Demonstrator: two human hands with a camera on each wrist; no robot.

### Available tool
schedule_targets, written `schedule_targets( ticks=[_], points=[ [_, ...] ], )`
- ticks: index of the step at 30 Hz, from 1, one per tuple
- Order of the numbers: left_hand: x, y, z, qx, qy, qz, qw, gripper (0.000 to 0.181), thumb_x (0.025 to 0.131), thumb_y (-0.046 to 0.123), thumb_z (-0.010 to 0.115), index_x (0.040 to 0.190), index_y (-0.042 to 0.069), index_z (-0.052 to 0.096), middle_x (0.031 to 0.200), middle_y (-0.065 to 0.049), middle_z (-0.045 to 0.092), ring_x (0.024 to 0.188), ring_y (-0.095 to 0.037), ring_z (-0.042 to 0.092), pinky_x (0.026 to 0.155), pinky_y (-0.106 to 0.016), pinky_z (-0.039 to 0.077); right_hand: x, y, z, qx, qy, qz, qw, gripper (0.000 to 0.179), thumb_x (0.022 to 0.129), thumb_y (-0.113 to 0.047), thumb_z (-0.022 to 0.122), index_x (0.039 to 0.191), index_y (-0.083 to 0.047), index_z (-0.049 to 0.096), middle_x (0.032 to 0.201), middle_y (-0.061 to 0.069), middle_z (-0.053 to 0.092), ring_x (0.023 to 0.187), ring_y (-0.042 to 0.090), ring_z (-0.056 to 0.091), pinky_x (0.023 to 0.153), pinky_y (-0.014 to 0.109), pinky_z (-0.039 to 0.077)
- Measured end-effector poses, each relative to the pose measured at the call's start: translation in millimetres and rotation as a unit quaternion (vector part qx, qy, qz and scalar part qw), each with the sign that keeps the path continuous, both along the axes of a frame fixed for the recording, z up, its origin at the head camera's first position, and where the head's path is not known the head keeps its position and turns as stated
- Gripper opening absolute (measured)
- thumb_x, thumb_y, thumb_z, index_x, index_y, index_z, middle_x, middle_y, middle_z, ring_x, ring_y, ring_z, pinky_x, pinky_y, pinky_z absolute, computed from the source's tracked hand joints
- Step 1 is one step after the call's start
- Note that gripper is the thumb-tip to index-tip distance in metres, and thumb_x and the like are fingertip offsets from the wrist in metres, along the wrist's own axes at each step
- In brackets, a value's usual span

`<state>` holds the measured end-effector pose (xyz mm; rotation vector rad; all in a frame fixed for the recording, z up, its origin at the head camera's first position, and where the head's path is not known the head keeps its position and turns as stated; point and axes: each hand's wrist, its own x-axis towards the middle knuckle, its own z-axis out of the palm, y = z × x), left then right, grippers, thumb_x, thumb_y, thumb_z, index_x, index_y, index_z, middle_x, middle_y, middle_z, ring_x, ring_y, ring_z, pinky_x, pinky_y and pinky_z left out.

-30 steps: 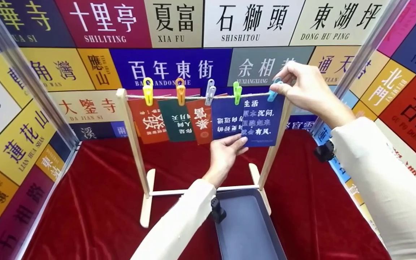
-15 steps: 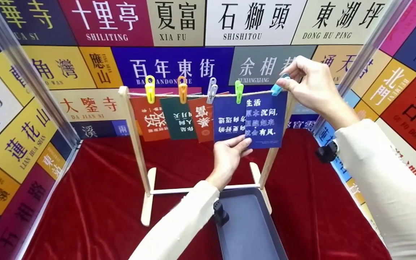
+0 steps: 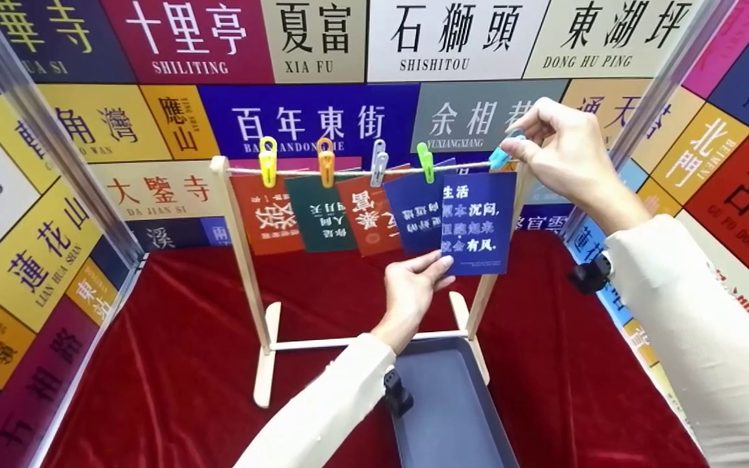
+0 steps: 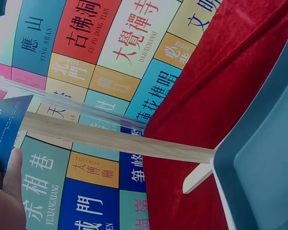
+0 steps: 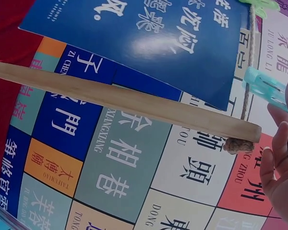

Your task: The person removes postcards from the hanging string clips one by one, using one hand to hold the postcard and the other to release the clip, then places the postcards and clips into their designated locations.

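My left hand point(image 3: 410, 296) pinches the lower left edge of a dark blue card point(image 3: 475, 227) with white writing. The card is upright, its top edge just below the string point(image 3: 355, 173) of a small wooden rack. At the string's right end, my right hand point(image 3: 566, 156) pinches a light blue clothespin point(image 5: 266, 88) whose tip overlaps the string in the right wrist view. A green clothespin point(image 3: 425, 162) sits on the string above a second blue card point(image 3: 417, 214), which hangs tilted, partly behind the held card. In the left wrist view, fingers point(image 4: 12, 175) hold the card's corner.
Yellow point(image 3: 268, 166), orange point(image 3: 326, 166) and grey point(image 3: 379, 166) clothespins hold red and green cards point(image 3: 316, 218) farther left. A grey-blue tray point(image 3: 443, 403) stands at the rack's point(image 3: 241, 260) right foot on red cloth point(image 3: 173, 338). Sign-covered walls enclose the space.
The held card has dropped slightly, from level with the string to just below it. The card behind has tilted. My right hand and the light blue clothespin have shifted a little right.
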<state>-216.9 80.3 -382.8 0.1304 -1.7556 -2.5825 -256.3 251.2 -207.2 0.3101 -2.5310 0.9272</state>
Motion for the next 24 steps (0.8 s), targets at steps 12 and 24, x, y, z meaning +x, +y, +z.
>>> schedule_targets(
  ticks=[12,24],
  points=[
    [7.1,-10.3,-2.8,-0.019,-0.009,-0.020,0.9996,0.028,0.088,-0.001,0.072,0.114,-0.010,0.070,0.114,-0.025,0.072,0.093,-0.028,0.076,0.075,-0.029,0.065,7.1,3.8,-6.1,-0.053,0.014,0.016,0.9984,0.019,0.091,-0.024,0.076,0.105,-0.017,0.065,0.080,-0.012,0.057,0.070,0.007,0.050,0.060,0.016,0.041],
    [17.0,-26.3,-5.1,-0.014,-0.019,-0.020,0.9995,0.027,0.089,-0.001,0.072,0.115,-0.009,0.070,0.114,-0.025,0.072,0.088,-0.024,0.077,0.076,-0.030,0.065,15.7,-4.0,-21.1,-0.161,-0.005,0.103,0.9816,0.025,0.091,-0.004,0.071,0.115,-0.008,0.064,0.093,-0.007,0.067,0.079,0.007,0.069,0.074,0.014,0.058]
  ],
)
